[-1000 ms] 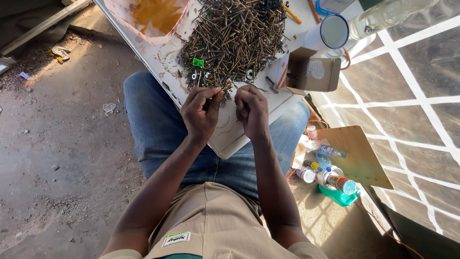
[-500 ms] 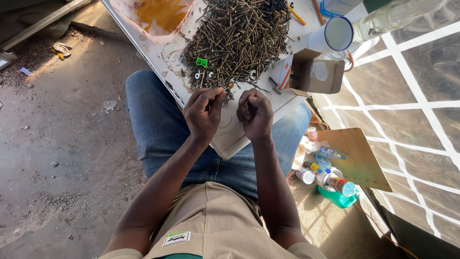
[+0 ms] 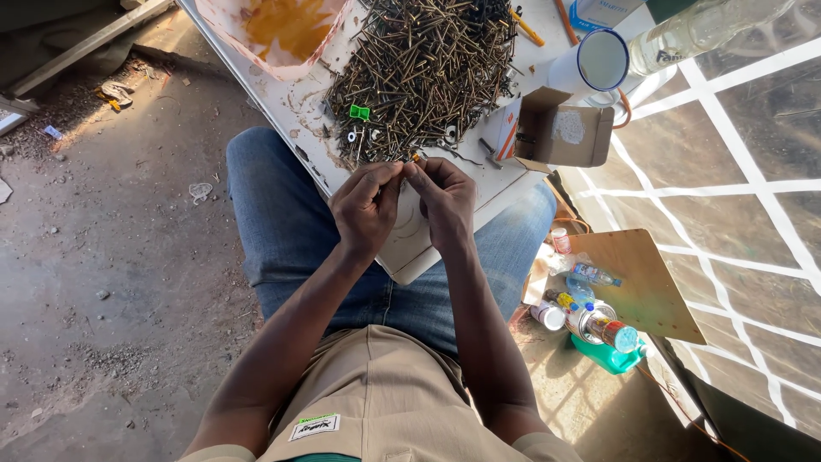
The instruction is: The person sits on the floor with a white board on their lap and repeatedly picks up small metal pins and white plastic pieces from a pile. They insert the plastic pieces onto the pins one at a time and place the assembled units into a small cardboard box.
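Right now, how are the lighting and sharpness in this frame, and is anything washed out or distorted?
Head view: hard low sun, grid shadows across the floor at right; the white mug and bare board are near blown out; the screw pile is sharp, both hands crisp; wide-angle bending at the edges.

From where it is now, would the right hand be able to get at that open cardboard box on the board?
Probably yes. The right hand is just below and left of the cardboard box, with only bare white board and a few loose screws between them. Its fingertips do pinch something small, though.
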